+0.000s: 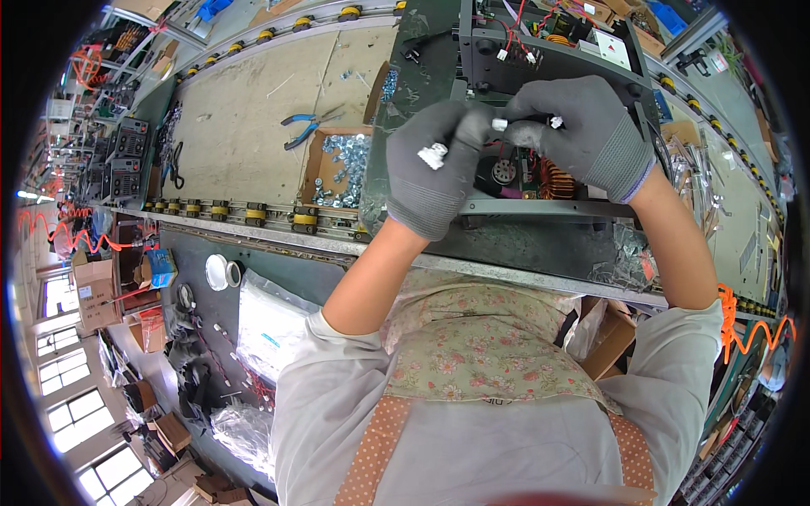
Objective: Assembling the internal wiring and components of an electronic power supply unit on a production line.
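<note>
Curled inward, my grey-gloved left hand [430, 184] is closed on a white connector cluster [433, 155], with a small white plug [499, 125] at its thumb tip. My gloved right hand [582, 131] bends its fingers toward that plug from 3 o'clock, another white connector [555, 122] showing between thumb and finger; whether they clamp it I cannot tell. Just beneath lies an open dark metal chassis [540, 207], a copper-wound coil [557, 181] inside at about 5 o'clock. Out from my hands, a cardboard tray [315, 164] of metal fasteners [346, 164] sits at 9 o'clock, thin metal strips [696, 181] at 3, and blue-handled pliers [312, 126] past the tray. Farther off, a white plastic-wrapped bundle [268, 329] lies at 8, an orange coiled hose [751, 337] at 4, black scissors [175, 167] at 9
</note>
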A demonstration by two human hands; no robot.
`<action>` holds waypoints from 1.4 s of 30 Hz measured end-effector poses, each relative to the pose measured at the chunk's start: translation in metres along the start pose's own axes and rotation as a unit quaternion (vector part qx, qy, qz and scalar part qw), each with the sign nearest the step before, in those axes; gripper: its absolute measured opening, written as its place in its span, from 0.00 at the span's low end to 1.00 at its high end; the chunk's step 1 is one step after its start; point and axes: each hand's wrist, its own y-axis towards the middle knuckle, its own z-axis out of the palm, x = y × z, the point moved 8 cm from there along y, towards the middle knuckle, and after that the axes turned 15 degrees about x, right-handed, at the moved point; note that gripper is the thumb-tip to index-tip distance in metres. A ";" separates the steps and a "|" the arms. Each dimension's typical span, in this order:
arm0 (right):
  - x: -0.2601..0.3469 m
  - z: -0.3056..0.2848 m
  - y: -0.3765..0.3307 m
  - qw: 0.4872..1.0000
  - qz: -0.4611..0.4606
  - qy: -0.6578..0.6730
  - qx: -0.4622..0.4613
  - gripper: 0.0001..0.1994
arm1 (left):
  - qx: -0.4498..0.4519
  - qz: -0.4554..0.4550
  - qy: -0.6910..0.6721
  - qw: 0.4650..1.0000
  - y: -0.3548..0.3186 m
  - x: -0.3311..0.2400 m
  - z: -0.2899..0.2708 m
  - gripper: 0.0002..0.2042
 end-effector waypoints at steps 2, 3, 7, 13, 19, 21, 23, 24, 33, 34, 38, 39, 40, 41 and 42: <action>-0.003 0.005 0.004 0.997 0.040 -0.059 0.041 0.10 | -0.047 -0.053 -0.151 0.986 -0.003 0.018 -0.002 0.21; -0.008 0.014 0.010 0.991 0.068 -0.088 0.073 0.10 | -0.047 -0.055 -0.151 0.986 -0.004 0.023 -0.003 0.21; -0.031 0.055 0.028 0.985 0.092 -0.087 0.121 0.10 | -0.072 -0.037 -0.267 0.960 -0.005 0.037 -0.006 0.23; -0.036 0.069 0.038 0.981 0.101 -0.076 0.145 0.13 | -0.073 -0.001 -0.277 0.958 -0.005 0.042 -0.008 0.23; -0.046 0.078 0.037 0.976 0.145 0.009 0.165 0.15 | -0.079 -0.010 -0.292 0.953 -0.006 0.040 -0.008 0.22; -0.041 0.076 0.037 0.975 0.146 0.002 0.169 0.16 | -0.082 -0.012 -0.286 0.955 -0.006 0.041 -0.008 0.22; -0.038 0.074 0.038 0.974 0.147 -0.006 0.171 0.16 | -0.083 -0.013 -0.280 0.956 -0.007 0.042 -0.009 0.22; -0.038 0.075 0.038 0.972 0.153 0.004 0.178 0.16 | -0.082 -0.009 -0.282 0.956 -0.007 0.043 -0.009 0.21; -0.042 0.081 0.044 0.958 0.175 0.011 0.225 0.16 | -0.075 -0.008 -0.310 0.948 -0.005 0.043 -0.006 0.21; -0.037 0.079 0.048 0.963 0.142 -0.079 0.213 0.16 | -0.066 -0.012 -0.323 0.944 -0.004 0.043 -0.005 0.21; -0.038 0.084 0.053 0.972 0.120 -0.058 0.192 0.16 | -0.020 -0.011 -0.365 0.931 0.000 0.054 -0.005 0.24; -0.037 0.083 0.054 0.970 0.130 -0.074 0.190 0.15 | -0.018 -0.021 -0.368 0.929 0.000 0.053 -0.005 0.24; -0.034 0.083 0.054 0.968 0.139 -0.089 0.189 0.15 | -0.018 -0.032 -0.371 0.928 -0.002 0.053 -0.004 0.24; -0.031 0.083 0.055 0.968 0.138 -0.088 0.188 0.15 | -0.018 -0.031 -0.370 0.928 -0.001 0.052 -0.005 0.24; -0.029 0.082 0.056 0.967 0.147 -0.090 0.187 0.14 | -0.026 -0.028 -0.373 0.927 0.000 0.052 -0.007 0.23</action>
